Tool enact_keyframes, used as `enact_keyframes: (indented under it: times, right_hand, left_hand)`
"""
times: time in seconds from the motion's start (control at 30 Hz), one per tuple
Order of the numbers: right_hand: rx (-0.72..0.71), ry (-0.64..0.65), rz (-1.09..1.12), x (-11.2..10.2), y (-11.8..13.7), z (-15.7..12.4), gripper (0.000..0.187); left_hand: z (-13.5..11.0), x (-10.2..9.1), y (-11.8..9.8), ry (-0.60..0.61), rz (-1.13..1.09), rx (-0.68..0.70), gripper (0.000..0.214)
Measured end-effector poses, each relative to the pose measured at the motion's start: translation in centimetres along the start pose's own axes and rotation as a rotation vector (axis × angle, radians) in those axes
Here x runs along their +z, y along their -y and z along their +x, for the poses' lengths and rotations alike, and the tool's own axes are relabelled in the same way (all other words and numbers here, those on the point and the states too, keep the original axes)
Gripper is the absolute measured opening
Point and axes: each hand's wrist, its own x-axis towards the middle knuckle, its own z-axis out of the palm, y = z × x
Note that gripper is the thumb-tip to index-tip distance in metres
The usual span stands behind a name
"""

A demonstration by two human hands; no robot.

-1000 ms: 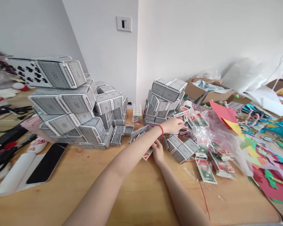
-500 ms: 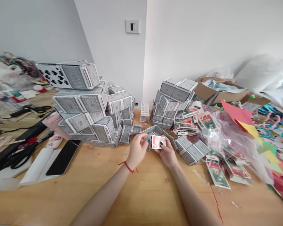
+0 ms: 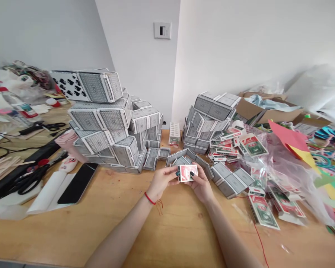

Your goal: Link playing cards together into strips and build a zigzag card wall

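Observation:
A red-and-white playing card box (image 3: 188, 173) is held up above the table between both hands. My right hand (image 3: 202, 184) grips it from the right, its dark-nailed thumb lying across the face. From the left, my left hand (image 3: 162, 182) pinches the box's near side end with thumb and fingers. Just behind them lies an open ring of grey-backed cards (image 3: 202, 162), partly covered by the hands. To the right rests a block folded from grey-backed cards (image 3: 231, 179).
A tall stack of folded-card blocks (image 3: 100, 117) stands left, a smaller stack (image 3: 209, 121) at the back. Card boxes (image 3: 264, 211) and clear plastic (image 3: 290, 167) lie right. A phone (image 3: 78, 183), scissors (image 3: 30, 180) and white paper (image 3: 46, 193) lie left.
My left hand has closed in on the card box and now grips its left end; before, its fingers were raised beside it. The view has shifted slightly left.

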Motion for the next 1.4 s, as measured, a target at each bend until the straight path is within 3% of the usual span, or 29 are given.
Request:
enact_keyframes:
  times: [0.73,1.0,1.2,1.4]
  right_hand:
    - [0.014,-0.016,-0.077,-0.3,0.2,0.1,0.045]
    - [0.010,0.013,-0.092,-0.3,0.2,0.0,0.042]
    - [-0.018,-0.001,-0.160,-0.2,-0.2,0.0,0.045]
    - [-0.062,-0.036,-0.151,-0.4,-0.3,0.2,0.047]
  left_hand:
    - [-0.1,0.0,0.7,0.045,-0.098,0.001,0.038]
    - [-0.1,0.6,1.3,0.006,-0.061,-0.009,0.035]
    - [0.3,0.9,2.2,-0.049,0.065,0.033,0.035]
    - [0.5,1.0,3.1,-0.073,0.253,0.217,0.032]
